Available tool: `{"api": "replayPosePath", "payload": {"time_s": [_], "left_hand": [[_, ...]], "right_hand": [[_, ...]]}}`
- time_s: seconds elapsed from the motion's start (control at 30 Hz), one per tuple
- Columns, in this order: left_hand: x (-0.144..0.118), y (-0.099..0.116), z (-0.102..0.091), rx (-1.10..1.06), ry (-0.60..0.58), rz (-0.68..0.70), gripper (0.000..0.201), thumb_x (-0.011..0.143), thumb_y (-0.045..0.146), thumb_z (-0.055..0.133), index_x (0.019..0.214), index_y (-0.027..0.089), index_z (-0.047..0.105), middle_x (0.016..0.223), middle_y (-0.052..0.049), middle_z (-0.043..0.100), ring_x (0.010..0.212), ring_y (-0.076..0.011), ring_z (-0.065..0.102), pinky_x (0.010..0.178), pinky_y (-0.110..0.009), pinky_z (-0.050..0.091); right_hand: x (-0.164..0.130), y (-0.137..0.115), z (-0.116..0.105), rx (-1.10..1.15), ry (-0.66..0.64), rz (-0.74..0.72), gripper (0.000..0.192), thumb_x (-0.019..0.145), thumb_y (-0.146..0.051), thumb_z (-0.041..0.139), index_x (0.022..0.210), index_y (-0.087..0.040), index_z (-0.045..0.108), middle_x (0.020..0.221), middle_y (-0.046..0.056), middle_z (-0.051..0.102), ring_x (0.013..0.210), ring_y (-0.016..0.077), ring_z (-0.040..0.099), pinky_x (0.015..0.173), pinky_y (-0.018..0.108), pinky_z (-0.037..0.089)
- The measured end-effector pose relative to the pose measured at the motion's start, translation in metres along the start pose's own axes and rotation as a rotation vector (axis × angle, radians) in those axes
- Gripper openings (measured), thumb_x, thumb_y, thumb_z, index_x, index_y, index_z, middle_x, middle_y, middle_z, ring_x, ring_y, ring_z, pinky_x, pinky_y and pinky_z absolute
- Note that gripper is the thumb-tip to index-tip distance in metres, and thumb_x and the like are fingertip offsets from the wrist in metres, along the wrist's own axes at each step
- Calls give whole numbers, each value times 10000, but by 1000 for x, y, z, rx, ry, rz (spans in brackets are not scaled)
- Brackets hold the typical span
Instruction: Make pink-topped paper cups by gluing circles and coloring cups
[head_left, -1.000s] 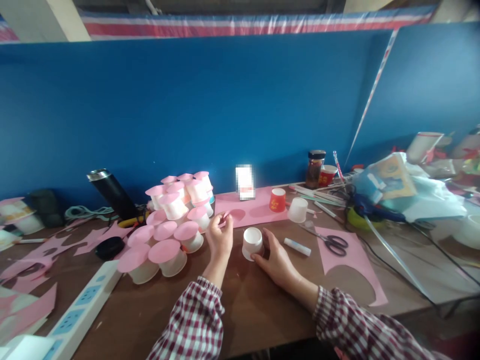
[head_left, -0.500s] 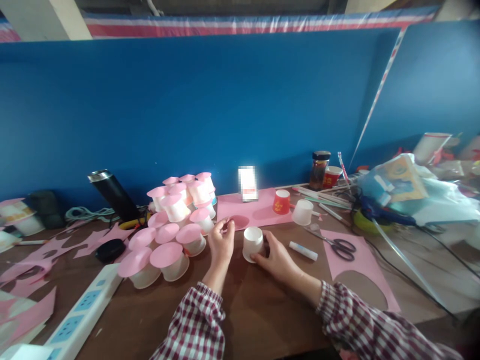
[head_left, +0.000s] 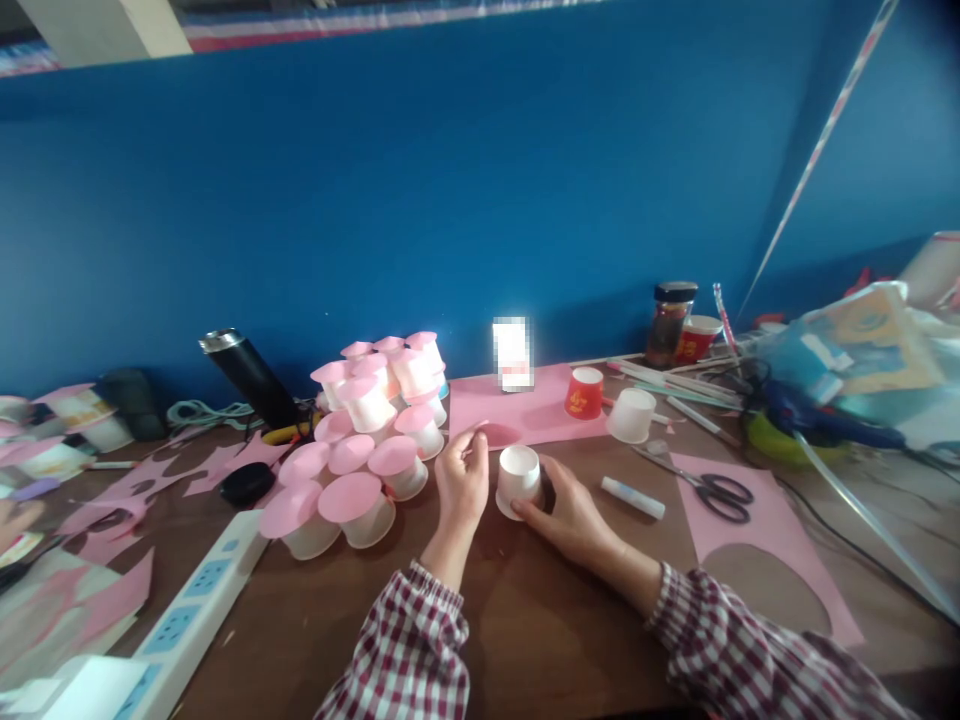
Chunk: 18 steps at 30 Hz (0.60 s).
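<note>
The right hand (head_left: pixel 566 510) steadies an upturned white paper cup (head_left: pixel 519 478) at the worktop's (head_left: pixel 525 620) centre; the left hand (head_left: pixel 461 480) pinches a pink paper disc (head_left: pixel 480 432) at its ten o'clock. Misaligned placement could leave it off-centre.

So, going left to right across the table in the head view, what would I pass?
White power strip → black flask → pink-topped cups → left hand → white cup → right hand → glue stick → scissors.
</note>
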<state>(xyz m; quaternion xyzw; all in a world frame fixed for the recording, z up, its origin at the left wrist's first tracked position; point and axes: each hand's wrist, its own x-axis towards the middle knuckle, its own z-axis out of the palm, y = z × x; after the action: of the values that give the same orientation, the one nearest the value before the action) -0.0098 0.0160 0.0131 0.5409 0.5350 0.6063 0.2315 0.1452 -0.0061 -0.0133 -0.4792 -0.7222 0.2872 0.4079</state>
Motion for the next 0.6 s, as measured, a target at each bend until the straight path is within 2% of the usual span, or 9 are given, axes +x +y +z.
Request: {"api": "replayPosePath", "payload": {"time_s": [0.07, 0.2, 0.3, 0.37, 0.43, 0.5, 0.6], "left_hand": [[-1, 0, 0, -2, 4, 25, 307, 856, 340, 510, 1018, 137, 675, 1037, -114, 700, 979, -203, 647, 833, -295, 508], [-6, 5, -1, 45, 27, 104, 298, 870, 324, 498, 1038, 154, 675, 1060, -111, 696, 998, -210, 646, 834, -312, 522], [-12, 12, -2, 65, 50, 205, 277, 882, 284, 482, 1048, 161, 667, 1077, -106, 688, 1009, -204, 640, 856, -326, 520], [-18, 20, -3, 80, 34, 293, 267, 881, 243, 478, 1064, 166, 656, 1093, -101, 680, 1036, -202, 627, 897, -345, 506], [-25, 27, -4, 105, -14, 392, 275, 874, 198, 473, 1087, 176, 646, 1121, -96, 668, 1078, -206, 605, 943, -367, 483], [-34, 34, -7, 136, -79, 483, 298, 863, 163, 471, 1107, 191, 640, 1154, -91, 653, 1111, -214, 586, 965, -380, 472], [-48, 38, -12, 163, -170, 564, 325, 846, 134, 488, 1126, 211, 635, 1190, -93, 632, 1121, -217, 579, 965, -377, 477]], "right_hand": [[0, 1, 1, -31, 1, -9, 541, 684, -262, 702, 1194, -187, 538, 1158, 108, 613, 1084, 287, 550, 927, 433, 425], [-1, 5, 2, 26, 2, -15, 620, 670, -325, 733, 1236, -204, 513, 1215, 115, 589, 1127, 301, 533, 950, 455, 418], [-2, 4, -5, 111, 94, 6, 540, 791, -411, 621, 1259, -182, 482, 1250, 135, 559, 1138, 280, 530, 947, 430, 428], [-2, -4, -14, 174, 199, 37, 420, 873, -429, 502, 1217, -186, 508, 1180, 117, 594, 1075, 247, 563, 915, 393, 449], [-4, -16, -24, 255, 241, 80, 361, 906, -447, 433, 1133, -197, 558, 1022, 82, 644, 949, 217, 599, 849, 355, 474], [-7, -29, -31, 363, 204, 135, 354, 895, -470, 444, 1060, -194, 592, 884, 54, 651, 811, 191, 604, 757, 319, 492], [-15, -39, -35, 557, 156, 226, 348, 825, -479, 561, 1020, -194, 600, 847, 32, 636, 690, 149, 570, 634, 270, 484]]}}
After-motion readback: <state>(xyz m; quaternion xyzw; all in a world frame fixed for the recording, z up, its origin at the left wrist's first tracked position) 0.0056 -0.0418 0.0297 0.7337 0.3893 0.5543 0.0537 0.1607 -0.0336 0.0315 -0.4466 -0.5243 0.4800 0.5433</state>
